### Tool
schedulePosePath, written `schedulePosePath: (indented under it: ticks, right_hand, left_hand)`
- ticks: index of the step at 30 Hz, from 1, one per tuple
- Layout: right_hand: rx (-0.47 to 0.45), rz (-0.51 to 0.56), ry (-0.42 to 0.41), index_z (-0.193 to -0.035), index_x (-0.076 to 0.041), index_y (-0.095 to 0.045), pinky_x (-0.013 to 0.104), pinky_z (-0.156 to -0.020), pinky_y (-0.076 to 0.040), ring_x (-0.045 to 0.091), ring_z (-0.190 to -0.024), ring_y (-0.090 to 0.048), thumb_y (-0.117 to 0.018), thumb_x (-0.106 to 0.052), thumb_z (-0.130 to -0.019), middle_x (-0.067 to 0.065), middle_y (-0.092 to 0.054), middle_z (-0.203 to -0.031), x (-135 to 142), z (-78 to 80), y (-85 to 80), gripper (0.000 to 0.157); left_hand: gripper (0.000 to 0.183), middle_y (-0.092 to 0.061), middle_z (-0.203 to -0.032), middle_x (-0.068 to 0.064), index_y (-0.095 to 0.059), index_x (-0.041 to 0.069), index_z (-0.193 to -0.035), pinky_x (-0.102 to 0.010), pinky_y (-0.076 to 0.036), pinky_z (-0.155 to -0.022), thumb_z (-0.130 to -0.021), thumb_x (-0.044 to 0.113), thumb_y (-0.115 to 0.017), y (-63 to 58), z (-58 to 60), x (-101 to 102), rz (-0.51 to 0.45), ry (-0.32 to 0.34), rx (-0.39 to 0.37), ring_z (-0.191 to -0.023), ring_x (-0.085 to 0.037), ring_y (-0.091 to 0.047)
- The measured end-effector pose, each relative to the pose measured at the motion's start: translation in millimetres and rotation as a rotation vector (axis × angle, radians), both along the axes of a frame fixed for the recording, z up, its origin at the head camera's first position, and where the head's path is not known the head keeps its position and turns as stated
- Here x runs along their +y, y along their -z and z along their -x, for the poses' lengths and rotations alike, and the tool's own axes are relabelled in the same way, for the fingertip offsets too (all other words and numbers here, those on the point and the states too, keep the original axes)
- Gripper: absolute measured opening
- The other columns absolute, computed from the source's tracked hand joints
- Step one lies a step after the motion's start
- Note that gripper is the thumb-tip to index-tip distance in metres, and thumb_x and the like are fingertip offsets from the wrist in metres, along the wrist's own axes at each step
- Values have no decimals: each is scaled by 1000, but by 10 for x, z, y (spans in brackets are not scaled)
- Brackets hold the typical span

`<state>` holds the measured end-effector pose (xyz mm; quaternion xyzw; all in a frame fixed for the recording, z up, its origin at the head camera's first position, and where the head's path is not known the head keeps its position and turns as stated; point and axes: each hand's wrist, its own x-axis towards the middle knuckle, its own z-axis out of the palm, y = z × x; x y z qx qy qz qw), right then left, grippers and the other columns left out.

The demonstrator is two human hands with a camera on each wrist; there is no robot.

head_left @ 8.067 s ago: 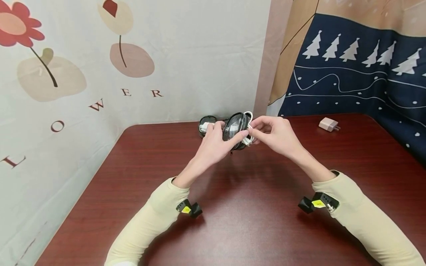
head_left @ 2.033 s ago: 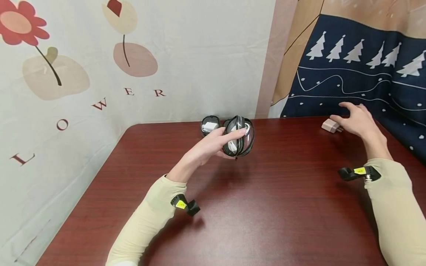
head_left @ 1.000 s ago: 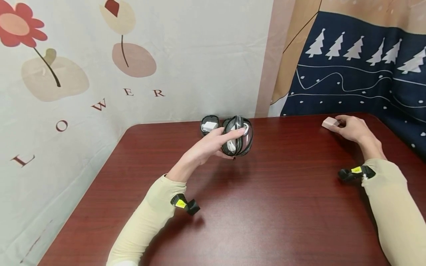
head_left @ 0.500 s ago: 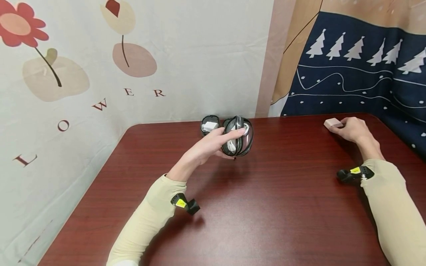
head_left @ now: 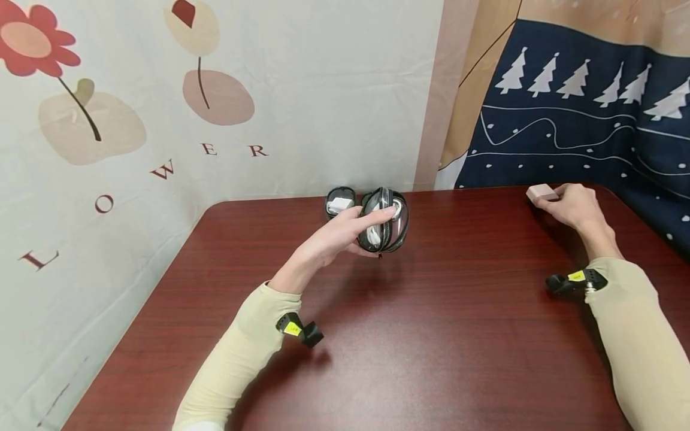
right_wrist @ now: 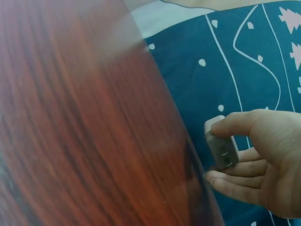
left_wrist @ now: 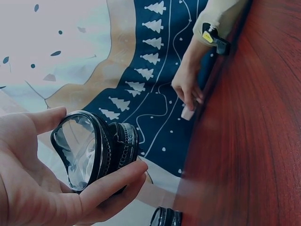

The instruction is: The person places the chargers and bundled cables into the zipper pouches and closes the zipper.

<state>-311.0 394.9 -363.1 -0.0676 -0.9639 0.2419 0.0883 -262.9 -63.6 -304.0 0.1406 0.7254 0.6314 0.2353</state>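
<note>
My left hand (head_left: 331, 238) grips a small round clear zip pouch (head_left: 371, 236) with black trim, thumb on one side and fingers on the other. White cable shows through its clear wall. In the left wrist view the pouch (left_wrist: 77, 153) is raised and its clear face is turned to the camera. At the far right of the table, my right hand (head_left: 578, 209) pinches a pale pink charger plug (head_left: 541, 192) between thumb and fingers. The right wrist view shows the charger plug (right_wrist: 221, 145) at the table edge; its far side is hidden by the fingers.
A second black-trimmed clear case (head_left: 340, 202) with a white item inside stands at the back edge, left of the pouch. The dark red wooden table (head_left: 431, 335) meets a flower-printed curtain (head_left: 323, 90) behind and a navy tree-printed cloth (head_left: 566, 131) at right.
Earlier both hands were at the pouch with white cable at its mouth; the cable now shows inside. My right hand has moved right and taken hold of the charger plug, which has shifted slightly.
</note>
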Motion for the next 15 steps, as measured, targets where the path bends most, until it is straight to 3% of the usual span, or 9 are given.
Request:
schedulePosePath:
  ticks: [6,15]
  right_hand:
    - [81,-11,11,-122,23,-52,63,-84,-46,52,-100,-51,-59,-36,-96,44,-54,-116,-61,37,-45,64]
    - [151,22,41,-126,19,-51,63,-87,-46,50,-103,-54,-56,-45,-96,43,-57,-116,-192,21,-153,71]
  left_hand:
    - [55,-67,-118,-18,-52,6,-138,-51,-57,-89,-98,41,-65,-10,8,-12,2,6,6,-108,-24,-65]
    - [53,-68,-118,-20,-54,5,-135,-43,-60,-84,-98,42,-64,-22,5,-30,5,10,8,-105,-24,-66]
